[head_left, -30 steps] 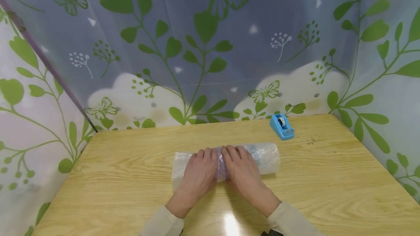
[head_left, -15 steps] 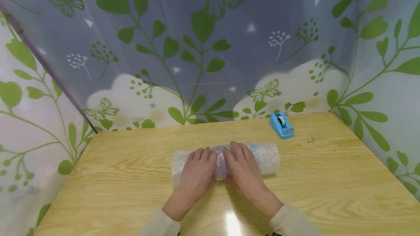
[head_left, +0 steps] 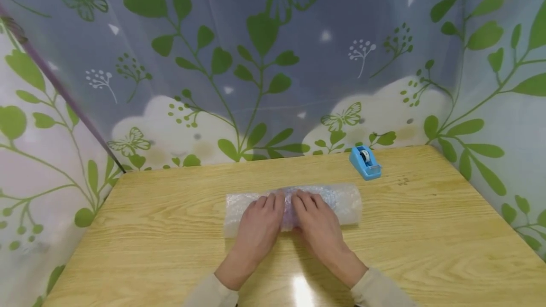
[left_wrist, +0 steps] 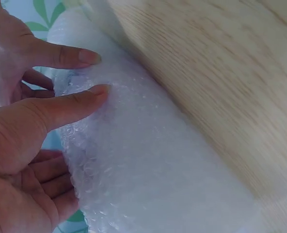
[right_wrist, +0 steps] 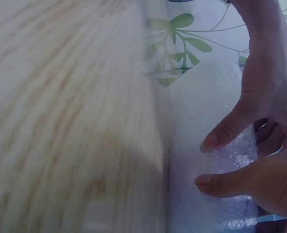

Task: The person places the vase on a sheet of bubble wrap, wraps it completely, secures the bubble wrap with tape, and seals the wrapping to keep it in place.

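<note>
My left hand point(head_left: 259, 224) and right hand point(head_left: 320, 225) grip the bubble-wrap roll point(head_left: 349, 203) either side of its middle, thumbs on the near face, fingers curled over the far side. Half a second ago my right fingertips reached farther over; now they sit about level with the left's, so I judge the wrap more evenly held. The roll lies crosswise on the wooden table point(head_left: 149, 236), near the blue tape dispenser point(head_left: 368, 170).
</note>
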